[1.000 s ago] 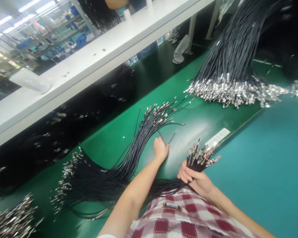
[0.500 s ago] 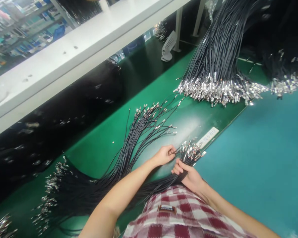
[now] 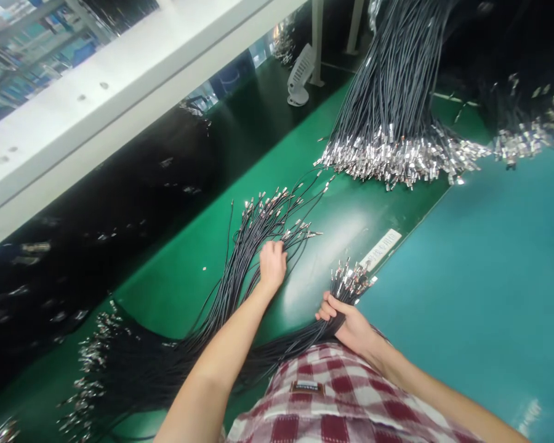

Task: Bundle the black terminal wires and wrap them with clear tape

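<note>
My right hand (image 3: pixel 348 323) is closed round a bundle of black wires (image 3: pixel 351 283) whose metal terminals fan out above my fist. My left hand (image 3: pixel 272 264) reaches forward onto a loose spread of black wires (image 3: pixel 249 246) lying on the green belt (image 3: pixel 189 271), fingers curled down on the strands near their terminal ends. What the fingertips pinch is hidden. Both sets of wires run back toward my body and merge under my arms.
A big heap of wires with shiny terminals (image 3: pixel 397 157) lies at the far right. A white shelf (image 3: pixel 120 92) runs across the top left. A white label (image 3: pixel 381 249) sits at the belt's edge beside the teal table (image 3: pixel 489 277). More terminals (image 3: pixel 90 363) lie bottom left.
My left hand has left the held bundle and moved forward and left onto the loose wires. My right hand keeps its grip in about the same place.
</note>
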Demonstrator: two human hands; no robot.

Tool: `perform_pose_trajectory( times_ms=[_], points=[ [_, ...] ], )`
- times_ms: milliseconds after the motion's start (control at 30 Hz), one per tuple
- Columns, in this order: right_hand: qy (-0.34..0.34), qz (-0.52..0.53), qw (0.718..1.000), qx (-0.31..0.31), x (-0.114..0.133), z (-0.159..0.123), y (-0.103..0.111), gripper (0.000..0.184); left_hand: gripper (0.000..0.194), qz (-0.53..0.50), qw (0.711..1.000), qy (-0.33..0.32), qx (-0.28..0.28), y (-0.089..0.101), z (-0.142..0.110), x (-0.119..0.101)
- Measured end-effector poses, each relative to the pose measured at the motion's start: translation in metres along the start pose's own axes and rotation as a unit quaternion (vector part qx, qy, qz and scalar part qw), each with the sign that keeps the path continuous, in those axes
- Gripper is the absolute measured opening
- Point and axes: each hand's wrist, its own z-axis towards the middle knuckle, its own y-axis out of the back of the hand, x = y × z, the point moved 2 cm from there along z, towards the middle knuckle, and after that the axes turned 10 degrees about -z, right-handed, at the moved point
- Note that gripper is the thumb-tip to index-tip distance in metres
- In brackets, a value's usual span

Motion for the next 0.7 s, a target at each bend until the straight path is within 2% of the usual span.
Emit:
perform_pose_trajectory(
  times_ms=[33, 100, 200, 267, 367, 433, 500, 567, 633, 700],
  points=[
    [0.000, 0.001, 1.000, -0.002, 0.000, 0.000, 0.000, 0.031, 0.024, 0.021, 0.999, -0.019, 0.035, -0.006, -0.002, -0.007],
    [0.002, 0.005, 1.000, -0.003, -0.001, 0.002, 0.001, 0.031, 0.019, 0.041, 0.994, -0.013, 0.105, -0.017, -0.004, -0.018],
    [0.002, 0.013, 1.000, -0.012, -0.001, 0.004, 0.001, 0.030, 0.013, 0.004, 0.988, 0.029, 0.149, -0.023, -0.011, -0.032],
    [0.004, 0.024, 0.999, -0.034, -0.001, 0.006, 0.002, 0.030, 0.013, -0.070, 0.987, 0.012, 0.145, -0.016, -0.022, -0.041],
    [0.008, 0.042, 0.997, -0.065, -0.001, 0.006, 0.002, 0.033, 0.009, -0.183, 0.976, -0.019, 0.118, 0.007, -0.047, -0.054],
    [0.018, 0.044, 0.997, -0.068, -0.002, 0.005, 0.000, 0.036, 0.010, -0.215, 0.968, -0.014, 0.132, 0.019, -0.067, -0.067],
    [0.037, 0.032, 0.997, -0.065, -0.002, 0.003, -0.002, 0.038, 0.013, -0.188, 0.967, 0.004, 0.171, 0.025, -0.084, -0.083],
    [0.057, 0.011, 0.996, -0.069, -0.002, 0.001, -0.002, 0.041, 0.017, -0.113, 0.970, 0.022, 0.213, 0.024, -0.095, -0.098],
    [0.067, -0.017, 0.994, -0.088, -0.002, -0.003, -0.001, 0.042, 0.017, -0.038, 0.970, 0.024, 0.241, 0.023, -0.099, -0.108],
    [0.058, -0.045, 0.992, -0.106, -0.001, -0.006, 0.001, 0.036, 0.015, -0.019, 0.964, 0.004, 0.265, 0.024, -0.098, -0.110]
  ],
)
